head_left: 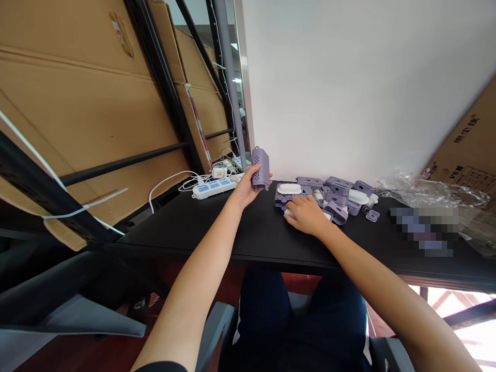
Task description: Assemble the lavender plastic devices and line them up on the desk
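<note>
Above the table my left hand (pixel 250 187) grips a purple plastic casing (pixel 260 168), a curved shell with rows of small holes, held upright. My right hand (pixel 308 214) is at the front of a heap of parts, fingers curled down over a white plastic piece (pixel 288 212) that is mostly hidden beneath them. Just behind it a white oval piece (pixel 289 189) lies on purple casings (pixel 279 200). To the right are more purple casings (pixel 336 199), another white piece (pixel 358 197) and a small flat purple part (pixel 372 216).
A white power strip (pixel 217 187) with tangled cables sits at the left of the black table (pixel 248 235). Clear plastic wrap (pixel 426 188) and a cardboard box (pixel 470 150) are at the right. A black rack (pixel 163 77) with cardboard stands left; a white wall (pixel 349 88) rises behind.
</note>
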The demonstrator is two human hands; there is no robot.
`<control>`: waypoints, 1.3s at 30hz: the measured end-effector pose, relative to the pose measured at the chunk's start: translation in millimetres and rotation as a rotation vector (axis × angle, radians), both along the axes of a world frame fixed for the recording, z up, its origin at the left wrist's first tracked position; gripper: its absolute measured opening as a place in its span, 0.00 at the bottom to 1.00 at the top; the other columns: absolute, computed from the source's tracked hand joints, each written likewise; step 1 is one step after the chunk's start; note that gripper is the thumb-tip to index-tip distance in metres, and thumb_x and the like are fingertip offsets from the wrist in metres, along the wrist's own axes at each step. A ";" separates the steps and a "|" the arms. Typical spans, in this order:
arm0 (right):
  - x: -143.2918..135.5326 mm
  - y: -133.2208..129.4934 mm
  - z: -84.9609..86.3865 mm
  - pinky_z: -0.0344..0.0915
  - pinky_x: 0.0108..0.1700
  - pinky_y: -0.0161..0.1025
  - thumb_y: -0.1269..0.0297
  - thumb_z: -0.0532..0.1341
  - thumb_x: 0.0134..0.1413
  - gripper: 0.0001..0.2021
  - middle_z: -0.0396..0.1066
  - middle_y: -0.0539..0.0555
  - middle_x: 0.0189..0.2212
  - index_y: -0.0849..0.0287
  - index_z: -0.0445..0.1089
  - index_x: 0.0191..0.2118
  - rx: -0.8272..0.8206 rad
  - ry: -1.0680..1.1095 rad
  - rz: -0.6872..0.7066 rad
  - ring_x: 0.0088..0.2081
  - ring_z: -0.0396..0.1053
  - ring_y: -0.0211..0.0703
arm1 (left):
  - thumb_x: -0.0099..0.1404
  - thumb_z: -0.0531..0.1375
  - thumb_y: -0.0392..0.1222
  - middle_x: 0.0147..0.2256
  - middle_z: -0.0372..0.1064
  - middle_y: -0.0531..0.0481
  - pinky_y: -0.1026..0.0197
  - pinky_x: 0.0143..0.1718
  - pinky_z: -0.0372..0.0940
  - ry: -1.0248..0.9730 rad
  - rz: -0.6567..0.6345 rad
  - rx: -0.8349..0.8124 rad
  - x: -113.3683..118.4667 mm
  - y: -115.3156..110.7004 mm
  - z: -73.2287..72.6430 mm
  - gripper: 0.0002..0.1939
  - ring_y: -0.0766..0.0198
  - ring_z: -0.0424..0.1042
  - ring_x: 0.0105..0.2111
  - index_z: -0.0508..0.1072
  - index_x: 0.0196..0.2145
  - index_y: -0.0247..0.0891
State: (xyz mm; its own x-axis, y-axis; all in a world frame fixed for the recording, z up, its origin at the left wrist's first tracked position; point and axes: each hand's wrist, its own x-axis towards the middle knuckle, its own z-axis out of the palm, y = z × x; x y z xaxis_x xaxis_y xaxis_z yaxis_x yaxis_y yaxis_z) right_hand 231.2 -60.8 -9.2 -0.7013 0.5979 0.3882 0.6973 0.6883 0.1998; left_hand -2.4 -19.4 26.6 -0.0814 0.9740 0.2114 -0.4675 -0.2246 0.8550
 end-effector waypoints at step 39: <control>-14.9 -16.0 -3.3 0.71 0.54 0.55 0.54 0.69 0.57 0.15 0.72 0.54 0.41 0.54 0.65 0.40 -0.528 0.663 0.217 0.47 0.70 0.52 | 0.58 0.74 0.44 0.67 0.60 0.36 0.43 0.70 0.58 0.987 0.921 0.577 5.6 12.6 -20.7 0.50 0.45 0.60 0.69 0.54 0.71 0.44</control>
